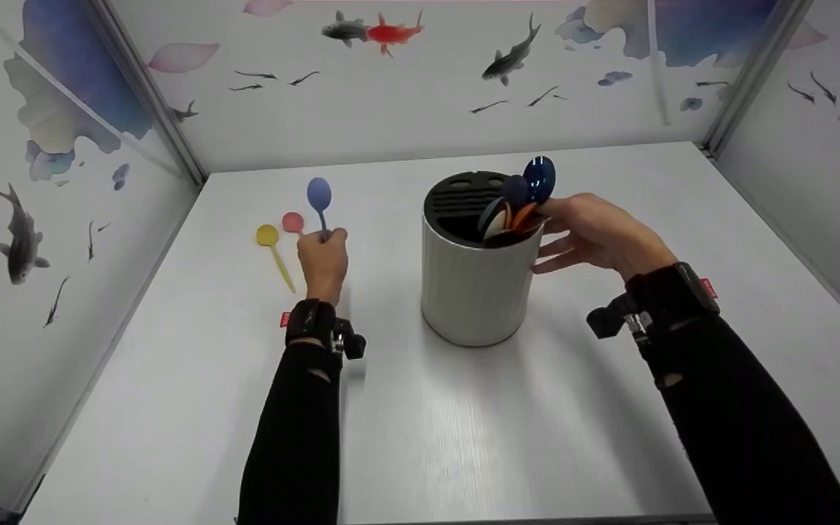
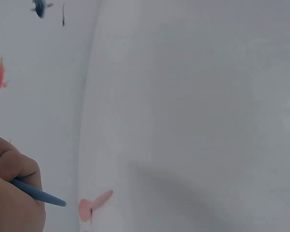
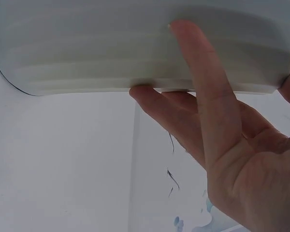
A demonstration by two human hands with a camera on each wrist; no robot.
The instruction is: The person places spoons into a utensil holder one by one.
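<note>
My left hand grips a blue spoon by its handle, with the bowl raised above the fist. In the left wrist view the handle's tapered end sticks out below the hand. My right hand touches the right side of a white ribbed utensil holder, fingers extended against its wall and thumb near the rim. Several spoons stand in the holder's black slotted top, among them a shiny dark blue spoon and orange ones. Their handles are hidden inside.
A yellow spoon and a pink spoon lie on the white table left of my left hand, the pink one partly hidden by it. White walls printed with fish enclose the table at the back and both sides.
</note>
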